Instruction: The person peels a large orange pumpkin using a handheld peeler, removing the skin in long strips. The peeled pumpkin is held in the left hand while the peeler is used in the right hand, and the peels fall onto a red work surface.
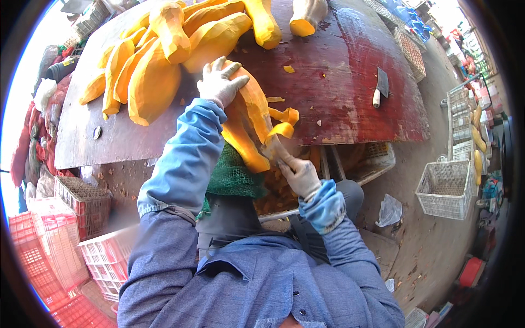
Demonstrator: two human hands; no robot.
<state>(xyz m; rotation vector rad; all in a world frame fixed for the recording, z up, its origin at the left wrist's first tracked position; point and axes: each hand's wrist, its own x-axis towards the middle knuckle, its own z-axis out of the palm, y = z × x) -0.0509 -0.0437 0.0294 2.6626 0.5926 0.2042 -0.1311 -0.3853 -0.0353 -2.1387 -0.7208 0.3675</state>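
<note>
My left hand (222, 82), in a whitish glove, presses with spread fingers on the far end of a peeled orange squash (251, 96). Another peeled squash piece (245, 149) lies along its left side, above a green mesh cloth (233, 176) on my lap. In my gloved right hand (301, 176) is a bladed tool (275, 148), blurred, its type unclear, held at the near end of the squash. A curl of peel (283, 130) rises at the blade. Several peeled squashes (154, 86) are piled on the table's far left part.
The reddish wooden table (328, 90) carries a cleaver (382, 84), a partly unpeeled squash (308, 16) and peel scraps. Below its edge is a crate (377, 164) with peelings. Red and white plastic crates (104, 260) stand left, a white crate (447, 188) right, and a plastic bag (389, 211) on the floor.
</note>
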